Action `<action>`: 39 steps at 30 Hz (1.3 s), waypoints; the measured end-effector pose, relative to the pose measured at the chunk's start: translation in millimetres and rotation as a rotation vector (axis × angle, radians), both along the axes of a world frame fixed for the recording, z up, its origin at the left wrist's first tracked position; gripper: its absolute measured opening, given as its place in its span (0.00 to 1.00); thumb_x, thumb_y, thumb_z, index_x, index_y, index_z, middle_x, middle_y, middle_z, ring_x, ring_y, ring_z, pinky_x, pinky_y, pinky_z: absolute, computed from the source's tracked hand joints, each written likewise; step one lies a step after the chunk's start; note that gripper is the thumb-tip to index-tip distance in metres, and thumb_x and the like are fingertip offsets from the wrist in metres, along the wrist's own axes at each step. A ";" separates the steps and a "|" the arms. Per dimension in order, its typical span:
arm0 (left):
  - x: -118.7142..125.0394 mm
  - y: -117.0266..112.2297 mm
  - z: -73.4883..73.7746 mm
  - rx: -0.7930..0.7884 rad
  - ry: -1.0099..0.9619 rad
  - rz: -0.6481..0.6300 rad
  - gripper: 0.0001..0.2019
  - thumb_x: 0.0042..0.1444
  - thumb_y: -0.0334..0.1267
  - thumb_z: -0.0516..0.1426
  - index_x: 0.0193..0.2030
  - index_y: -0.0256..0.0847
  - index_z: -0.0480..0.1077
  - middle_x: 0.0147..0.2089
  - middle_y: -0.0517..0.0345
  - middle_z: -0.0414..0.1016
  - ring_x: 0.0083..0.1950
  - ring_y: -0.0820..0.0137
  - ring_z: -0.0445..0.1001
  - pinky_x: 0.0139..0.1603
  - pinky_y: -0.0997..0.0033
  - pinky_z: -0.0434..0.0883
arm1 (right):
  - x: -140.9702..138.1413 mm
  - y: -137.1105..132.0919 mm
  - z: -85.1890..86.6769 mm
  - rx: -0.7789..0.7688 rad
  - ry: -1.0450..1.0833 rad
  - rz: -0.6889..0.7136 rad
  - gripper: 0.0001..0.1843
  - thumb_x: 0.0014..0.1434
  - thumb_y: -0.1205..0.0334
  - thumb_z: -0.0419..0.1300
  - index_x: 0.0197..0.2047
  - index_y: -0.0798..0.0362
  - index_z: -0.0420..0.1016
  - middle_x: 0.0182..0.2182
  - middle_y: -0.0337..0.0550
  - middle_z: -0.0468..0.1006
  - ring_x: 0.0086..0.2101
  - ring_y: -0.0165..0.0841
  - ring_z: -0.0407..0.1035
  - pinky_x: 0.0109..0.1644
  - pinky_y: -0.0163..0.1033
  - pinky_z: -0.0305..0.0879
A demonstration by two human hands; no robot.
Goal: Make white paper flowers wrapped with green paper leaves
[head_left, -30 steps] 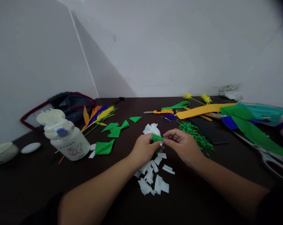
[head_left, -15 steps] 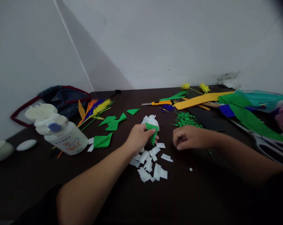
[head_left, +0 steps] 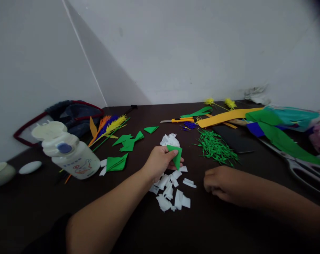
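A folded piece of green crepe paper (head_left: pixel 176 157) is pinched between the thumb and fingers of my left hand (head_left: pixel 161 161). Below that hand lie several torn white paper strips (head_left: pixel 168 190), and a crumpled white wad (head_left: pixel 170 139) sits just behind it. My right hand (head_left: pixel 217 182) rests low over the dark table, fingers curled and pointing down. What its fingertips hold, if anything, is hidden. Beyond my right hand spreads a heap of thin green paper snips (head_left: pixel 215 146).
At left stand a white bottle (head_left: pixel 76 155) and green paper pieces (head_left: pixel 116 163). A yellow box cutter (head_left: pixel 182 120) lies toward the back. On the right are large scissors (head_left: pixel 294 162), a yellow-orange paper strip (head_left: pixel 228 114) and a black flat object (head_left: pixel 232 139).
My right hand has moved toward me and slightly right, uncovering more of the green snips. A small white bit on the table no longer shows. My left hand keeps the green paper.
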State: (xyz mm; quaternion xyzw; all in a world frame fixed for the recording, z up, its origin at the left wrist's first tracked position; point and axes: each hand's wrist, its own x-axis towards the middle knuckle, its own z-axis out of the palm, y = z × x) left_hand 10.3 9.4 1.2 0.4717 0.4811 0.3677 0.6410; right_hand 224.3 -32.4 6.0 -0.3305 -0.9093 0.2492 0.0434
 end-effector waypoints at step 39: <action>-4.1 -3.2 2.1 0.126 -0.307 -0.177 0.07 0.48 0.34 0.58 0.32 0.31 0.70 0.27 0.55 0.72 0.26 0.75 0.70 0.29 0.74 0.68 | -59.5 42.6 -10.9 -0.815 1.253 -0.463 0.05 0.49 0.64 0.61 0.30 0.57 0.72 0.22 0.39 0.71 0.24 0.28 0.66 0.32 0.40 0.65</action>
